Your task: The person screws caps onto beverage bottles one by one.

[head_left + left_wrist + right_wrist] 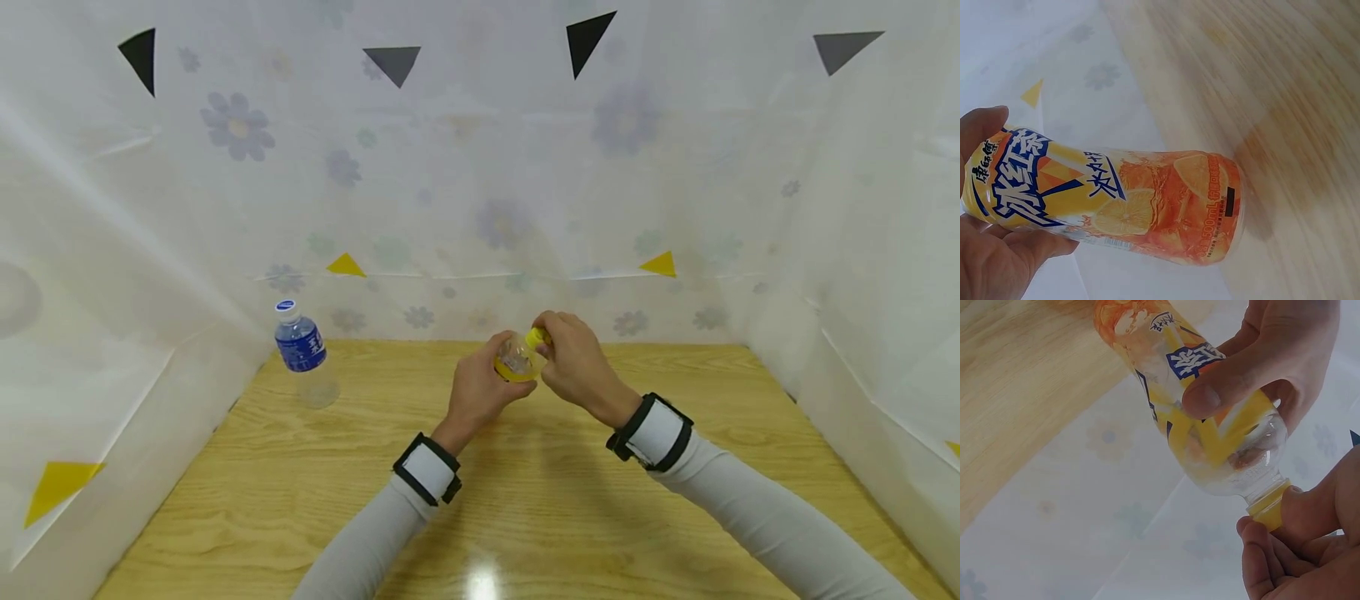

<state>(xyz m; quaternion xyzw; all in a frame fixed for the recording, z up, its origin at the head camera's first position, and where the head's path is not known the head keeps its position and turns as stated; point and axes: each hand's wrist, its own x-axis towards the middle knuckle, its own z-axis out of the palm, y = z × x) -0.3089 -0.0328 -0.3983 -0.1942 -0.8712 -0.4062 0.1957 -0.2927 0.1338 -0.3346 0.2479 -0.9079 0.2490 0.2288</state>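
Note:
My left hand point(480, 385) grips an iced tea bottle point(1147, 203) round the upper part of its yellow and orange label. In the right wrist view the bottle slants, its neck toward my right hand point(1310, 537). Thumb and fingers of that hand pinch the yellow cap point(1267, 509), which sits at the bottle's neck. The clear shoulder of the bottle shows between both hands in the head view, and the left hand hides much of the label there. A second bottle point(302, 350), clear with a blue label and white cap, stands upright to the left, apart from both hands.
The wooden table point(315, 500) carries both arms' shadows. Pale flowered sheeting point(450, 183) hangs behind it and along both sides, with black, grey and yellow triangles on it. Each wrist wears a black and white band point(427, 469).

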